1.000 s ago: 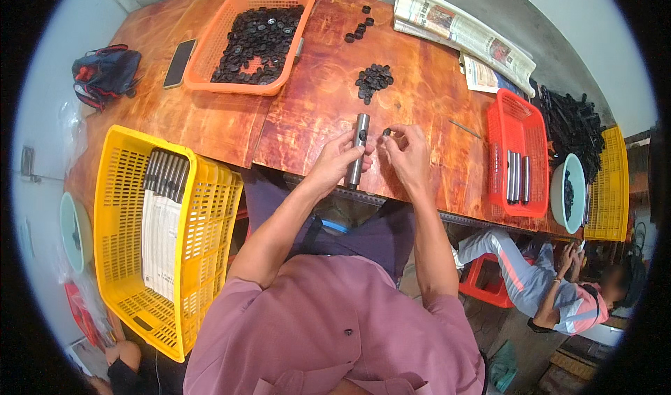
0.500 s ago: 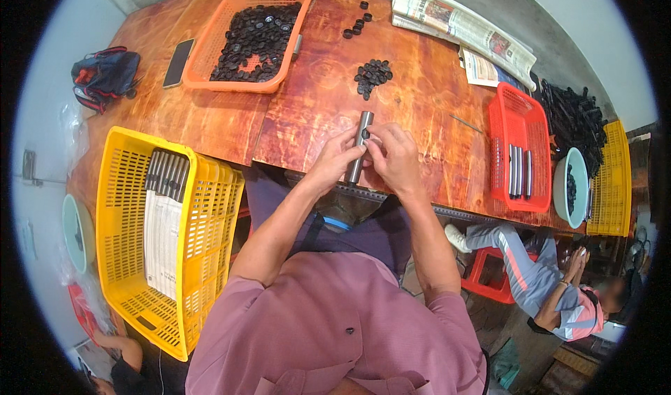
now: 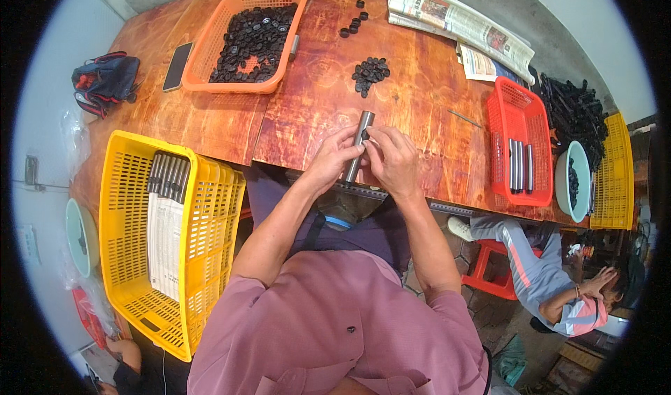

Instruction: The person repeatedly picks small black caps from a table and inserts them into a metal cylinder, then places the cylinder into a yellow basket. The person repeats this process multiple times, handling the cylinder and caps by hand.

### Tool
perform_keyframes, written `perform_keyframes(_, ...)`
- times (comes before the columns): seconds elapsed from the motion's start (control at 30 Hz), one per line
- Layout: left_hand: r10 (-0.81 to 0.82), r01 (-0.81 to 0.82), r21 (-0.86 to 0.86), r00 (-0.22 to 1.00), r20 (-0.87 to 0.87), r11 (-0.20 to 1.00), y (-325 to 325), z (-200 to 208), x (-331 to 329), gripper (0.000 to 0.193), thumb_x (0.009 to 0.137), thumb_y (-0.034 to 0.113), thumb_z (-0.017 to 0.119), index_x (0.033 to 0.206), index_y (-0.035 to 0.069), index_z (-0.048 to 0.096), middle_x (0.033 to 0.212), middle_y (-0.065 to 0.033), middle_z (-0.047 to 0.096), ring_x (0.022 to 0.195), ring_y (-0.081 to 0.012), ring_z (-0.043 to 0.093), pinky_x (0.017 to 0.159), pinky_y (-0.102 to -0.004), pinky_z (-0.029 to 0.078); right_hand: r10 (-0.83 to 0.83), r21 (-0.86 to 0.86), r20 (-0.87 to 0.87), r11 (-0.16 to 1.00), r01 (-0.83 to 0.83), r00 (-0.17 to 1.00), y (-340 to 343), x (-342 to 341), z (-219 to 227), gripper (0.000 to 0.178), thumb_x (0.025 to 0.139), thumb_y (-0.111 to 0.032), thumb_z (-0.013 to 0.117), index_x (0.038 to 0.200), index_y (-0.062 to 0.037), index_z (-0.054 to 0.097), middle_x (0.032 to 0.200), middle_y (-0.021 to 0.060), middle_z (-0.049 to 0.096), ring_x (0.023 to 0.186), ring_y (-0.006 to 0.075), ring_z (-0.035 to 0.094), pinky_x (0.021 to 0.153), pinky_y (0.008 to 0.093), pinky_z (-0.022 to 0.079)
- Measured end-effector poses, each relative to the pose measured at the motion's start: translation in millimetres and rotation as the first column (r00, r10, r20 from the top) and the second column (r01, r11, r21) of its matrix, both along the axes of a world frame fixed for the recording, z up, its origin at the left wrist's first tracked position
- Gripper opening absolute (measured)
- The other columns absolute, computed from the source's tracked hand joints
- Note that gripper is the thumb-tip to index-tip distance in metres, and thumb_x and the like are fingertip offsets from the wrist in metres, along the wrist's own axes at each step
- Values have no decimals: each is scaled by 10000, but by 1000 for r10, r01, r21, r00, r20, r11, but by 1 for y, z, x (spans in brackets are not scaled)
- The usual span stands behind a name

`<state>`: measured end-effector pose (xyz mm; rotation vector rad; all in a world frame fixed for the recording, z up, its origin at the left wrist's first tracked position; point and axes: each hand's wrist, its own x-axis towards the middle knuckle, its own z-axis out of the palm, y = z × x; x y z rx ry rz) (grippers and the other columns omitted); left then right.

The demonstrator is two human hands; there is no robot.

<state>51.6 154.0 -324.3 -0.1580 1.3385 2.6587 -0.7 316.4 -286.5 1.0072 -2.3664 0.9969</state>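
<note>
A grey metal tube [image 3: 363, 123] stands tilted at the near edge of the table, with my left hand [image 3: 330, 161] closed around it from the left. On its other side, my right hand [image 3: 395, 159] is closed in a pinch, with fingertips pressing a small round black cap [image 3: 365, 134] against the tube's side. The fingers partly hide both pieces. Beyond the tube's upper end lies a pile of small black caps [image 3: 370, 72], with several more caps [image 3: 354, 25] farther back.
An orange basket [image 3: 193, 65] of black caps stands far left beside a phone [image 3: 177, 67]. At right, a red basket [image 3: 521, 196] holds several tubes near a thin rod [image 3: 464, 118]. A yellow crate [image 3: 210, 234] with tubes and newspaper is at left. A co-worker [image 3: 552, 283] sits lower right.
My hands and the tube keep nearly the same pose, the right fingers shifting slightly at the cap. The co-worker at the right has raised their hands toward their head. The view has shifted slightly.
</note>
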Motion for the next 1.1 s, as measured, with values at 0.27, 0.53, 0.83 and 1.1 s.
perform_keyframes(0.27, 44, -43, -15, 998, 36, 999, 3, 5, -1, 351, 1028, 152, 571, 1351, 21, 539, 1044, -51, 670, 868, -130, 674, 770, -282, 574, -9, 45, -133, 999, 15, 991, -2, 5, 0, 246, 830, -70, 753, 1073, -39, 723, 1011, 135, 689, 840, 310, 690, 715, 380, 550)
perform_keyframes(0.53, 12, 17, -127, 973, 230, 992, 10, 25, 0, 319, 1064, 324, 484, 1038, 38, 622, 714, -45, 634, 544, -128, 590, 487, -246, 470, 129, -422, 705, 867, 266, 697, -3, -5, 2, 279, 944, -97, 671, 1189, 36, 661, 1017, 105, 690, 808, 177, 676, 751, 309, 542)
perform_keyframes(0.83, -102, 145, -237, 977, 187, 960, 20, 24, 0, 352, 1087, 353, 469, 990, 47, 613, 657, -19, 581, 518, -119, 546, 471, -245, 431, 335, -463, 826, 862, 206, 453, 7, -16, 1, 207, 973, -96, 663, 1112, 42, 596, 871, 79, 679, 783, 130, 652, 674, 268, 532)
perform_keyframes(1.1, -128, 172, -481, 984, 122, 860, 19, 26, -7, 297, 1090, 319, 487, 1034, 60, 622, 815, -4, 614, 658, -83, 570, 594, -235, 470, 423, -562, 783, 795, 227, 456, 15, -31, -6, 243, 979, -101, 664, 1160, 34, 576, 956, 87, 681, 855, 137, 661, 754, 275, 551)
